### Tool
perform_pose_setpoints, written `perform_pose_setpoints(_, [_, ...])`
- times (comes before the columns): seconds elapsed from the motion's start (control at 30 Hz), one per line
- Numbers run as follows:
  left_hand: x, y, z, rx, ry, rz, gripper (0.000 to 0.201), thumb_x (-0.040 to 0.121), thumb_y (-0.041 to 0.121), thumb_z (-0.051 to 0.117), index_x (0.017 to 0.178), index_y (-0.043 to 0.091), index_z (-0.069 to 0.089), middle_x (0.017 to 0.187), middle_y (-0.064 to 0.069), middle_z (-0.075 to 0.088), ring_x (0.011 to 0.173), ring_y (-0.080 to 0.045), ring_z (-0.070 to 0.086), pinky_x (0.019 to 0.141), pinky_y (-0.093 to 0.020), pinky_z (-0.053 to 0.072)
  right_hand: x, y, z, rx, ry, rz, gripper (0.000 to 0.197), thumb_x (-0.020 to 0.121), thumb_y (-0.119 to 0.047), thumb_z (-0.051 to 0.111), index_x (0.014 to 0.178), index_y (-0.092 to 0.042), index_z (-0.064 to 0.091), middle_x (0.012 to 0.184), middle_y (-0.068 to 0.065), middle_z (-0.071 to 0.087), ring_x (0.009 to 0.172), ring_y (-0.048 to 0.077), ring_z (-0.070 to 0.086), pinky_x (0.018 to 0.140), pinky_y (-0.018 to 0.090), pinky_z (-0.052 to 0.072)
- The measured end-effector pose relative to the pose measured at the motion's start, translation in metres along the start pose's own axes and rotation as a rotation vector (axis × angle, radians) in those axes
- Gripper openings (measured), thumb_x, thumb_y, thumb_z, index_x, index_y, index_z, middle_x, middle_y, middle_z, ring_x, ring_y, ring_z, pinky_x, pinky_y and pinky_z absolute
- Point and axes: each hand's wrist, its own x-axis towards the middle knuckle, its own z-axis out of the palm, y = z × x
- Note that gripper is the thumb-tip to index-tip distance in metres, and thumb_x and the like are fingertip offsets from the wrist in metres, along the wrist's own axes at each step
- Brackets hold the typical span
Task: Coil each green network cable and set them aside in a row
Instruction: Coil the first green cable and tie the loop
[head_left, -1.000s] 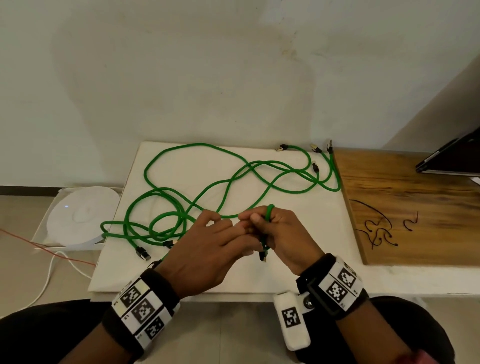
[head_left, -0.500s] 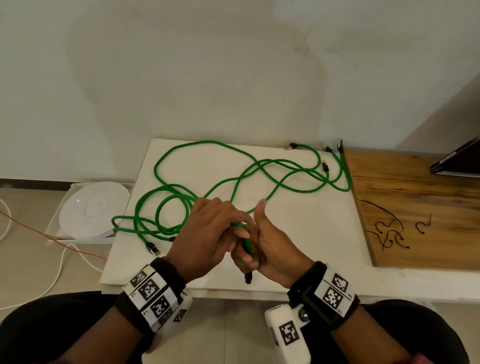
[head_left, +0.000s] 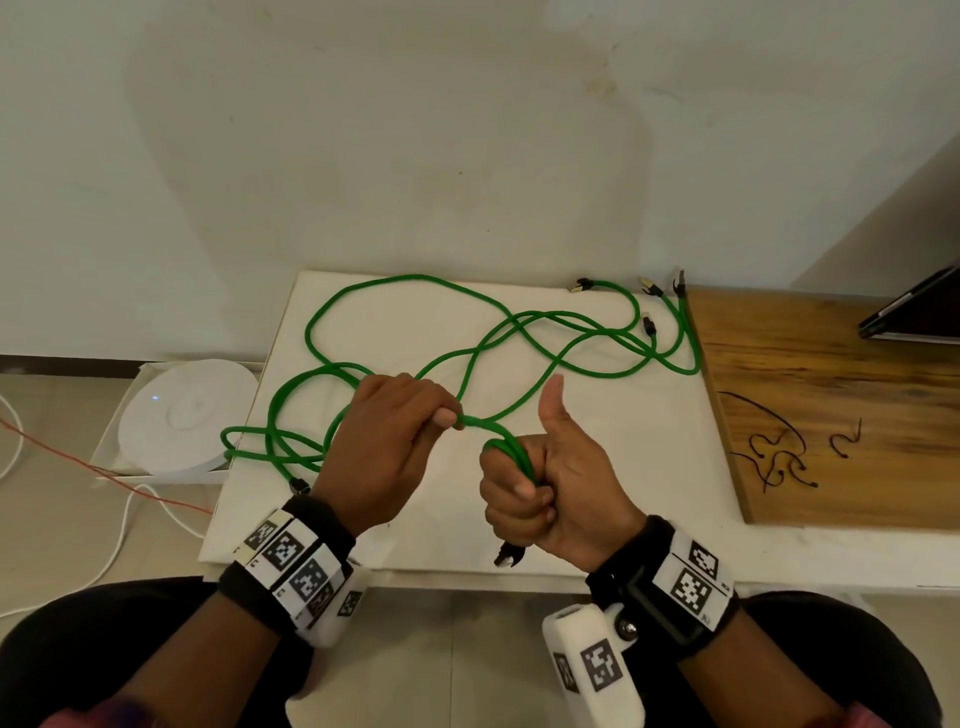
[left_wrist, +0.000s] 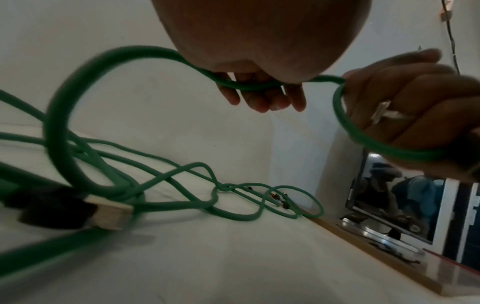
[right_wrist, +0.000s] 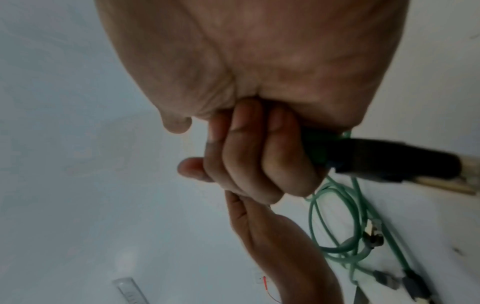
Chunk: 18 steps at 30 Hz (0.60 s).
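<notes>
Green network cables (head_left: 524, 332) lie tangled across a white pad (head_left: 597, 467). My right hand (head_left: 540, 478) grips one cable's end in a fist, thumb pointing up, and the black plug (head_left: 506, 557) hangs out below the fist. My left hand (head_left: 395, 436) pinches the same cable (head_left: 480, 423) a short way along, just left of the right hand. In the left wrist view the cable (left_wrist: 249, 86) runs across my left fingers (left_wrist: 259, 100) to the right hand (left_wrist: 415, 107). The right wrist view has the right fingers (right_wrist: 249, 164) curled round the plug end (right_wrist: 376, 158).
A wooden board (head_left: 841, 415) with thin black wire ties (head_left: 769, 452) lies right of the pad. A white round device (head_left: 182, 415) sits on the floor at left with white and red wires (head_left: 124, 499). A dark laptop edge (head_left: 914, 312) shows at far right. The wall stands close behind.
My hands have drawn apart: the left slid leftward along the cable, while the right closed into a fist on the plug end with its thumb raised.
</notes>
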Motion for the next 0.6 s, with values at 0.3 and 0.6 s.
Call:
perform_pose_setpoints(0.3, [0.001, 0.015, 0.015, -0.148, -0.161, -0.085, 0.028, 0.111, 0.039, 0.037, 0.097, 0.031, 0.06, 0.057, 0.011, 0.045, 0.055, -0.008, 0.048, 0.055, -0.013, 0.03, -0.013, -0.021, 0.01, 0.245, -0.08, -0.328, 0.057, 0.107, -0.04, 0.034, 0.052, -0.022, 0.034, 0.044, -0.004, 0.021, 0.036, 0.012, 0.016, 0.038, 0.024, 0.013])
perform_pose_setpoints(0.6, [-0.005, 0.028, 0.021, -0.2, -0.322, -0.036, 0.033, 0.11, 0.049, 0.027, 0.096, 0.038, 0.054, 0.062, 0.01, 0.047, 0.058, -0.012, 0.049, 0.056, -0.022, 0.036, -0.017, -0.028, 0.0, 0.391, 0.055, -0.487, 0.06, 0.108, -0.035, 0.03, 0.051, -0.023, 0.044, 0.046, -0.007, 0.02, 0.04, 0.011, 0.014, 0.039, 0.025, 0.014])
